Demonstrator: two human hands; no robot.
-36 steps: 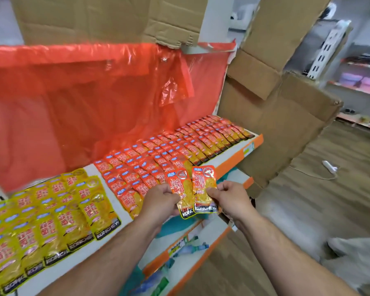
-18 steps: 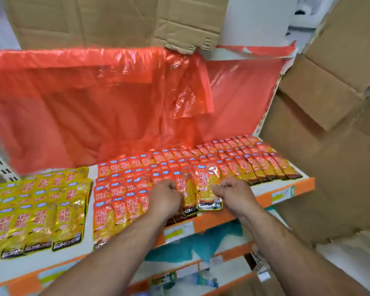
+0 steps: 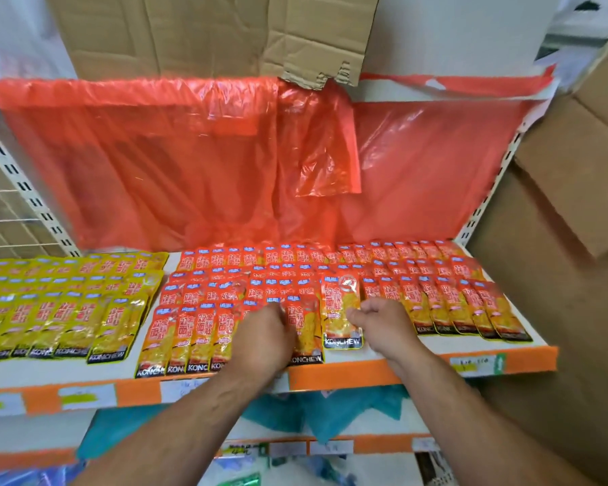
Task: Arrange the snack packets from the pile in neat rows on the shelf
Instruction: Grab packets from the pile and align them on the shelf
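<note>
Rows of red-orange snack packets [image 3: 436, 303] lie overlapping on the white shelf with an orange front strip [image 3: 348, 375]. In the gap in the front row my left hand [image 3: 260, 338] is curled over one red-orange packet [image 3: 304, 331] lying flat, gripping its left side. My right hand [image 3: 379, 324] pinches the right edge of a second packet [image 3: 341, 310], which lies flat just right of the first. Both packets sit near the shelf's front edge, side by side.
Yellow packets [image 3: 67, 310] fill the shelf's left part in rows. A red plastic sheet [image 3: 190, 163] hangs behind the shelf, with flattened cardboard [image 3: 208, 29] above. Cardboard boxes [image 3: 558, 240] stand at the right. A lower shelf holds teal bags [image 3: 313, 412].
Both hands carried their packets from in front of the shelf down onto the front row. The packets now lie flat on the shelf. The view has swung to face the shelf squarely.
</note>
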